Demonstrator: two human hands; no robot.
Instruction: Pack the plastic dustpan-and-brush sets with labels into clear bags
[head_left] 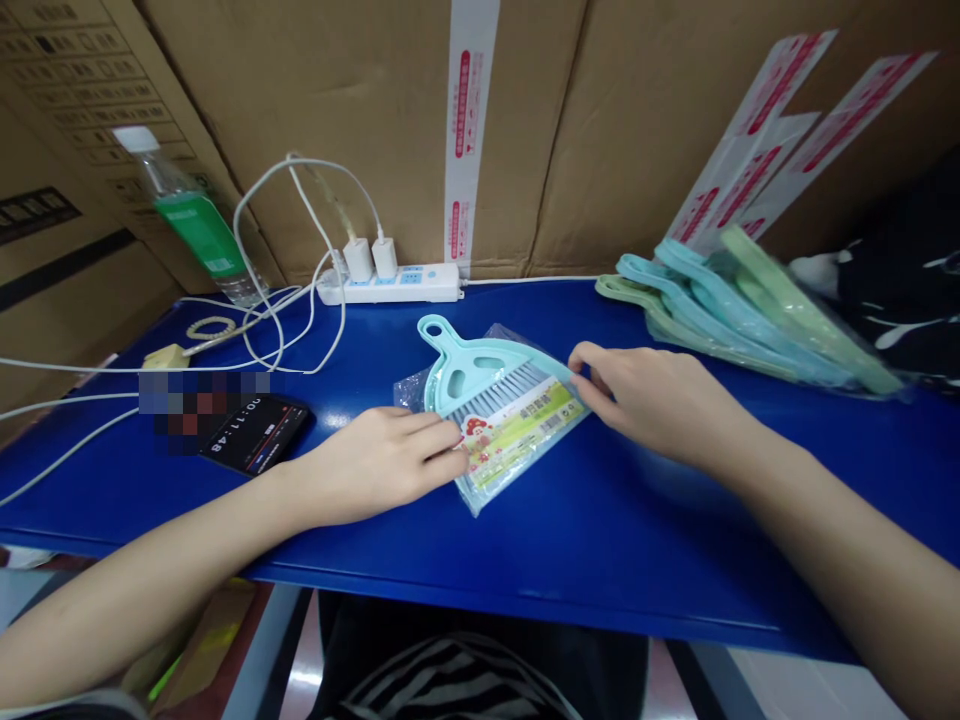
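Note:
A light-blue dustpan and brush set [487, 362] lies on the blue table in a clear plastic bag, its looped handle pointing away from me. A printed label [517, 425] with a red mushroom covers the front of the pack. My left hand [390, 455] grips the pack's lower left edge, with its fingers curled over the plastic. At the right corner my right hand [611, 385] pinches the pack's edge between thumb and fingers.
Several bagged dustpan sets [750, 310], green and blue, are piled at the back right. A power strip [412, 283] with chargers and white cables, a bottle [199, 232] and a phone [259, 432] are on the left. Cardboard [360, 100] stands behind the table [540, 560].

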